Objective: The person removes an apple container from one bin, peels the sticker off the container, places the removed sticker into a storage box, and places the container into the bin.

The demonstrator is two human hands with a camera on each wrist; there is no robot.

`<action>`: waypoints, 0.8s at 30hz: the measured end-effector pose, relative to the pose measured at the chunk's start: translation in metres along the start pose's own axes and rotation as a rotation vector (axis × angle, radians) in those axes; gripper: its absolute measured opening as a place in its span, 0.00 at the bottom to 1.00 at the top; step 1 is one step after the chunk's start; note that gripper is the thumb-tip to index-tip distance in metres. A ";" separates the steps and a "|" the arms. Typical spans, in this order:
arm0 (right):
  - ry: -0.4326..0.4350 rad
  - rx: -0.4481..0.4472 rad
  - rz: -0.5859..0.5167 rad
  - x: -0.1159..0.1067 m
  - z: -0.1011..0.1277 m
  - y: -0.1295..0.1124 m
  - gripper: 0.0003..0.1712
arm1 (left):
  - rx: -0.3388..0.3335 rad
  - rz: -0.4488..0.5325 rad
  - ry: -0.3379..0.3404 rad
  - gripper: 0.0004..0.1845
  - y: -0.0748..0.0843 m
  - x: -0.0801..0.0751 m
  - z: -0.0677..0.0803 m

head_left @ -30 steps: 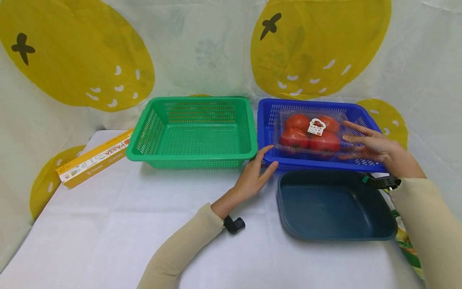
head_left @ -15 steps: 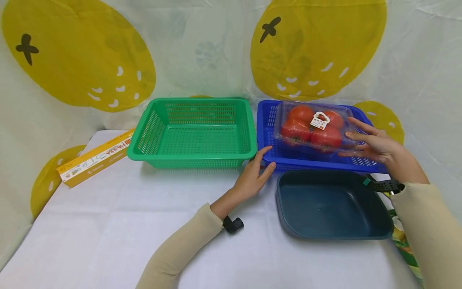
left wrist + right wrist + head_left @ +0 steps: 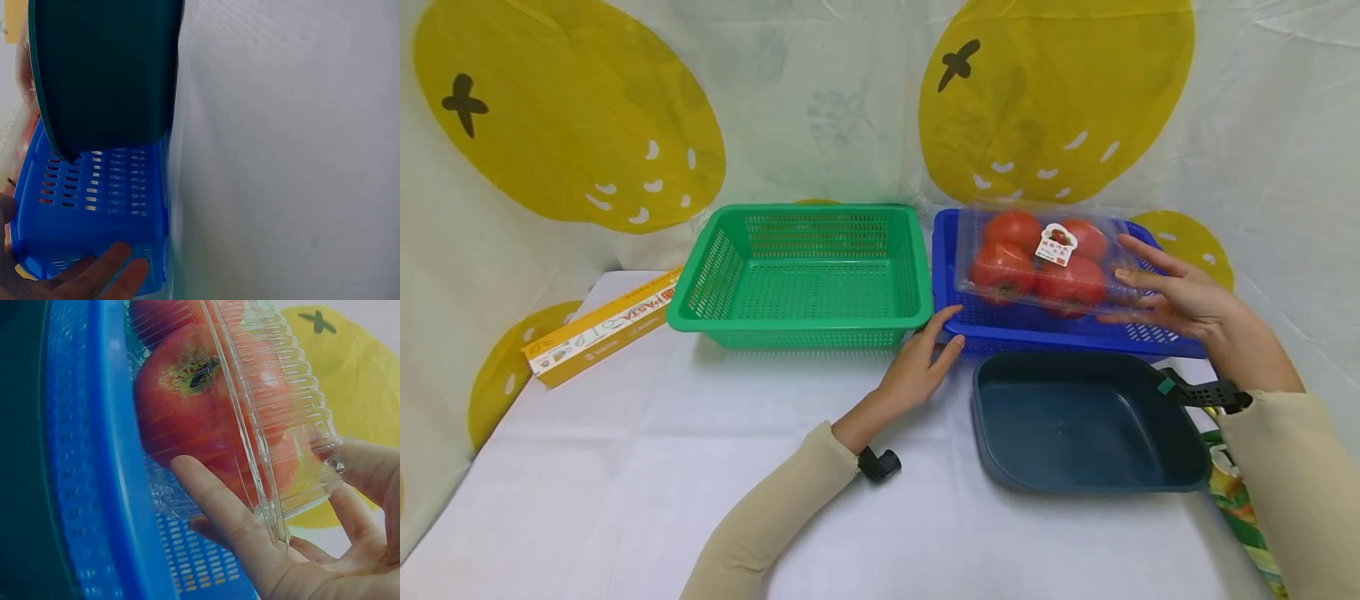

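Blue basket [image 3: 1037, 335]: perforated plastic; landmark for all places below.
Tomato pack [image 3: 1043, 260]: clear ribbed box, four red tomatoes showing in the head view, white label [image 3: 1056, 244] on top; tilted, over the blue basket; contact with the basket floor cannot be told.
Right hand [image 3: 1191, 302]: at the right end of the blue basket, gripping the tomato pack by its end, thumb and fingers on opposite faces.
Left hand [image 3: 913, 367]: at the near left corner of the blue basket, fingers extended and touching its outer side.
Green basket [image 3: 805, 323]: perforated, just left of the blue basket.
Dark basin [image 3: 1075, 433]: solid-walled, just in front of the blue basket.
Pasta box [image 3: 606, 327]: yellow and white, well left of the blue basket, beyond the green basket.
Patterned backdrop [image 3: 827, 100]: yellow fruit print, behind the blue basket.
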State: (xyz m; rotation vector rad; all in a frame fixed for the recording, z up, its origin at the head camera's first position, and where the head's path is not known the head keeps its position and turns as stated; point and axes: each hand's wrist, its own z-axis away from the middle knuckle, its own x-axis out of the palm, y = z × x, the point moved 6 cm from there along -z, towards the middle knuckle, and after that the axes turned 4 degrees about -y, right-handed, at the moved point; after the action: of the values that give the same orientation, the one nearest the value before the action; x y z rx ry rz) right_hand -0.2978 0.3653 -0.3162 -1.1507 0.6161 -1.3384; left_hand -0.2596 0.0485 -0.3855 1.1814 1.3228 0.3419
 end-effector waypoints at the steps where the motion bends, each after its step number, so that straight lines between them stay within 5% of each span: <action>1: -0.008 -0.009 0.007 0.003 0.001 -0.002 0.33 | 0.000 0.002 0.005 0.28 0.000 -0.001 0.000; 8: -0.082 -0.069 0.039 0.019 0.012 -0.006 0.35 | 0.008 0.040 0.023 0.26 0.007 -0.006 0.007; 15: -0.119 -0.109 0.104 0.032 0.020 -0.007 0.38 | 0.025 0.261 0.073 0.22 0.013 -0.025 0.017; 21: -0.201 -0.154 0.054 0.047 0.027 -0.009 0.35 | 0.135 0.381 0.199 0.21 0.017 -0.045 0.022; 24: -0.222 -0.164 0.071 0.055 0.031 -0.008 0.34 | 0.189 0.380 0.235 0.29 0.020 -0.053 0.024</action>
State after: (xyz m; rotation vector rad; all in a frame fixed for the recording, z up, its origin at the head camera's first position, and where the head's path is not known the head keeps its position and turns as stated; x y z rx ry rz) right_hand -0.2631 0.3232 -0.2837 -1.3765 0.6064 -1.0972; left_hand -0.2467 0.0043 -0.3443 1.5946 1.3496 0.6572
